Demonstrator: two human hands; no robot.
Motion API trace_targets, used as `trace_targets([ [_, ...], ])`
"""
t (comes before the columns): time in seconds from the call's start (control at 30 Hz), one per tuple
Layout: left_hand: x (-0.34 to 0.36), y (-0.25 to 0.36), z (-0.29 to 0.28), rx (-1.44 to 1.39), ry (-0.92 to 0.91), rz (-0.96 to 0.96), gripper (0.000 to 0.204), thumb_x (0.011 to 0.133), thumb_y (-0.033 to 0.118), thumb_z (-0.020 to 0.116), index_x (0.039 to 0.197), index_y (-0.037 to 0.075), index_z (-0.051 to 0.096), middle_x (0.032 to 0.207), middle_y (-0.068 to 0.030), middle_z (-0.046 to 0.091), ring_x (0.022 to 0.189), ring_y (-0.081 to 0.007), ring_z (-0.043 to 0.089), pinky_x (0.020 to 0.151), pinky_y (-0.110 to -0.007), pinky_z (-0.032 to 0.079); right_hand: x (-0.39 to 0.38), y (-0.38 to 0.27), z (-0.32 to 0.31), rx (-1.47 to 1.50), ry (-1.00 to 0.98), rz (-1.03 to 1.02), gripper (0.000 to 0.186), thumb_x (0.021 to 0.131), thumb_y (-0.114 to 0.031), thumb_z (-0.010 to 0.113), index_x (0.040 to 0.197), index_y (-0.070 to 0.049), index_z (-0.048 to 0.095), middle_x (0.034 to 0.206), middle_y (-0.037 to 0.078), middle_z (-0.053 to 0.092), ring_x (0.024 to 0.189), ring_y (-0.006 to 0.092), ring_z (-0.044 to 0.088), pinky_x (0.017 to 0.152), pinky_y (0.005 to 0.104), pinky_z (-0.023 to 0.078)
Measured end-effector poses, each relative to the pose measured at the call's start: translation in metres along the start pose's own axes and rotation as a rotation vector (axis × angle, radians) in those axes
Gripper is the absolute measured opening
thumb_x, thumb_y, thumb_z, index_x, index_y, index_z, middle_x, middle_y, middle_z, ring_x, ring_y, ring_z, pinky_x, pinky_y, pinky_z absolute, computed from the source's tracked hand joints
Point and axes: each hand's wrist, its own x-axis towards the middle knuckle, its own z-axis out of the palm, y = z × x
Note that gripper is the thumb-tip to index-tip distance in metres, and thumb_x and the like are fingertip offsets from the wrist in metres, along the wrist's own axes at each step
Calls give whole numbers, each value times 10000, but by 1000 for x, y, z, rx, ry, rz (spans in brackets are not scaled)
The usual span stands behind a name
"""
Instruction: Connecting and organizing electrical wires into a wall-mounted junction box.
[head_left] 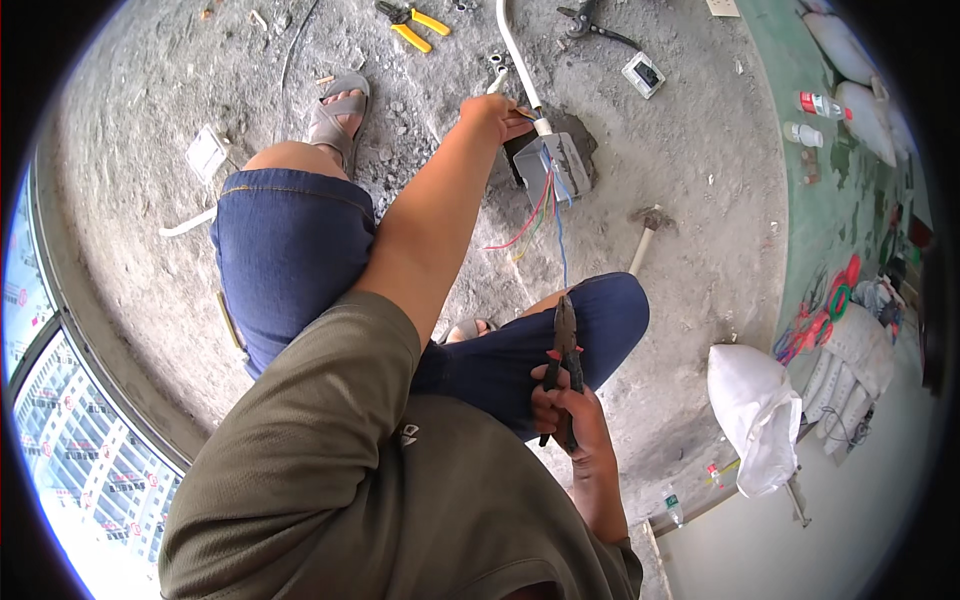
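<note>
My left hand (497, 120) is closed at the upper end of a grey electrical box (567, 164), beside a white conduit (522, 62); exactly what its fingers grip is hard to make out. The box sits in a rough hole in the concrete floor, with red, green, yellow and blue wires (549, 202) hanging out of it. My right hand (570, 415) grips dark pliers (563, 335), held upright over my bent right leg.
Yellow-handled strippers (412, 31), black cutters (580, 25) and a small white fitting (643, 75) lie beyond the box. At right are a pipe-handled tool (642, 243), a white sack (750, 410), bottles (824, 107) and coiled wire (832, 300). A window (90, 460) is at left.
</note>
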Motion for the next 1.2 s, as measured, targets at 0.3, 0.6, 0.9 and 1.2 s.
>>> trace_targets([
  [0.3,-9,-23,-23,-118,-311,141,253,995,246,417,1009,27,543,928,-110,630,863,-265,621,877,-421,534,-5,-16,-19,-42,-127,-100,654,744,-141,552,1337,54,356,1014,199,593,788,269,611,629,367,512],
  [0.6,-19,-31,-30,-128,-385,113,325,991,353,409,958,67,559,888,-85,618,887,-247,603,871,-390,505,-30,-72,-68,-205,-207,-383,751,753,-223,627,1380,38,308,1211,233,495,1000,288,584,825,381,499],
  [0.9,2,-25,-25,17,-337,155,348,978,384,445,839,95,581,702,-26,555,592,-153,456,612,-287,404,62,-106,-174,-463,399,-435,364,835,-177,572,1153,-4,530,914,77,613,766,169,600,674,301,475],
  [1.2,-17,-26,-7,285,-182,147,280,934,381,545,787,158,629,698,25,561,640,-125,462,672,-318,434,171,-123,-266,-1110,638,-429,444,863,-267,559,1189,32,529,1034,124,640,953,212,607,846,310,459],
])
